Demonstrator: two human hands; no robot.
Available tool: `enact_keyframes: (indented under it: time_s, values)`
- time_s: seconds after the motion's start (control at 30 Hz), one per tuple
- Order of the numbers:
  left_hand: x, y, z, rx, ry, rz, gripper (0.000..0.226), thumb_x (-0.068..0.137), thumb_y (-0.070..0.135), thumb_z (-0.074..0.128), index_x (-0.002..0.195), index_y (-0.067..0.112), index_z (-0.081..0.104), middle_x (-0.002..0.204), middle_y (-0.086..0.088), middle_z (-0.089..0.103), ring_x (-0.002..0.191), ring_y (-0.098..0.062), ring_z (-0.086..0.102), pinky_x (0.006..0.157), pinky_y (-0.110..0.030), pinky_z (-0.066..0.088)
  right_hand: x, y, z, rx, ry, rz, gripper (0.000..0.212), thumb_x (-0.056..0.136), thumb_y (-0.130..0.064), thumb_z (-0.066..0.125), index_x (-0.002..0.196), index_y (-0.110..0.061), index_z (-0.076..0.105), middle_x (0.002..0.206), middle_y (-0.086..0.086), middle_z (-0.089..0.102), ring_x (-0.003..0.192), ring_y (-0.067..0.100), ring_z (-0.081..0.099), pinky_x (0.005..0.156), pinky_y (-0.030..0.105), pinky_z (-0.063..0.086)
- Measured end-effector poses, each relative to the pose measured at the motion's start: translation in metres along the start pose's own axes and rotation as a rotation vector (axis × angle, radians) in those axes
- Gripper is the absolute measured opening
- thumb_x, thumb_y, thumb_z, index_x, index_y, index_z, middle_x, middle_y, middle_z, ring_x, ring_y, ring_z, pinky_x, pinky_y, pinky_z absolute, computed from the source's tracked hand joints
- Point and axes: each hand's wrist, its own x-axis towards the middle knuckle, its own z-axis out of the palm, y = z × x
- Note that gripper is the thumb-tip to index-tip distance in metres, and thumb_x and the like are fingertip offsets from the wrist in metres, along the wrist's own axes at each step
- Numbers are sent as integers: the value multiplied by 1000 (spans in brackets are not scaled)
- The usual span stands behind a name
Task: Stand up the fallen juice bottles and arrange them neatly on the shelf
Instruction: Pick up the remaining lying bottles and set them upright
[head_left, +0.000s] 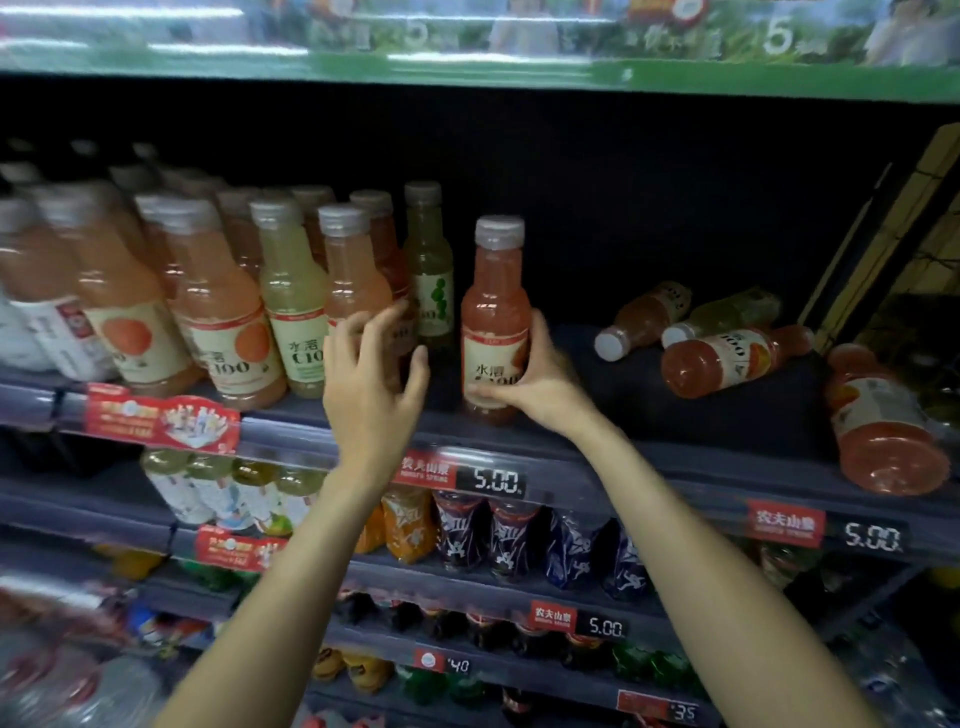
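Two hands up: R hand (540, 384) grips upright bottle (496, 312) near shelf edge (571, 457), L hand (371, 374) spread, empty.

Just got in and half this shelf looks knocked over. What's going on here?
A person is tidying the juice shelf. Their right hand grips an upright pink juice bottle beside the standing row, while the left hand hovers open near it. Four fallen bottles lie to the right, not yet stood up.
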Motion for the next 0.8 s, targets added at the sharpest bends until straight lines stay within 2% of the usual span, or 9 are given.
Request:
enact_keyframes:
  time_s: [0.07, 0.13, 0.37, 0.43, 0.5, 0.57, 0.67, 0.73, 0.8]
  values:
    - [-1, -13, -1, 18, 13, -58, 43, 89, 25, 60, 128, 7, 54, 123, -19, 51, 116, -28, 43, 93, -28, 36, 8, 2, 14, -105, 49, -34, 96, 69, -43, 80, 143, -21, 23, 135, -2, 48, 120, 13, 49, 99, 32, 42]
    - [-3, -22, -3, 37, -5, -85, 50, 88, 24, 62, 134, 9, 49, 130, -20, 47, 122, -28, 39, 98, -30, 35, 19, 4, 26, -220, 80, -34, 92, 77, -45, 72, 147, -16, 19, 142, 5, 41, 127, 21, 43, 104, 38, 39]
    - [1, -30, -6, 38, 41, -145, 59, 86, 18, 67, 138, 5, 43, 132, -24, 44, 121, -27, 38, 94, -9, 26, 44, -2, 54, -298, 110, 8, 76, 89, -31, 64, 149, -15, 20, 146, 10, 37, 131, 26, 40, 103, 37, 36]
    - [3, -27, -6, -8, 64, -148, 54, 87, 16, 66, 135, 3, 45, 129, -24, 45, 119, -24, 38, 94, 1, 21, 45, -4, 57, -279, 78, 13, 75, 90, -24, 63, 149, -18, 18, 147, 9, 37, 132, 25, 41, 105, 37, 36]
    - [2, -23, -8, -49, 72, -137, 47, 89, 17, 62, 132, 4, 48, 128, -20, 48, 119, -22, 41, 95, 0, 24, 43, -5, 53, -253, -12, -8, 75, 91, -18, 61, 150, -20, 15, 148, 8, 37, 132, 24, 42, 108, 40, 37]
    - [1, -19, -9, -60, 69, -35, 39, 91, 19, 58, 126, 4, 53, 122, -17, 53, 115, -24, 48, 96, -14, 35, 35, -3, 35, -266, -91, -52, 70, 92, -17, 59, 150, -22, 19, 149, 6, 37, 133, 21, 40, 110, 38, 35]
    - [6, -9, -8, -89, -3, 237, 27, 91, 17, 53, 111, 1, 62, 105, -12, 64, 99, -24, 56, 88, -23, 40, 22, 5, -9, -482, -28, -183, 50, 94, -16, 56, 142, -20, 41, 145, 3, 43, 132, 19, 40, 107, 26, 29]
    - [10, 2, -1, -86, -87, 415, 22, 91, 16, 52, 101, 3, 66, 90, -6, 66, 87, -24, 55, 79, -27, 43, 16, 18, -38, -677, 61, -243, 40, 93, -15, 56, 133, -16, 52, 138, 6, 50, 129, 25, 42, 106, 32, 28]
    - [15, 15, 17, -76, -184, 512, 21, 90, 20, 53, 97, 8, 69, 83, -2, 66, 83, -25, 56, 70, -32, 46, 11, 33, -65, -870, 134, -192, 38, 91, -14, 56, 129, -13, 56, 135, 10, 52, 129, 30, 41, 108, 41, 25]
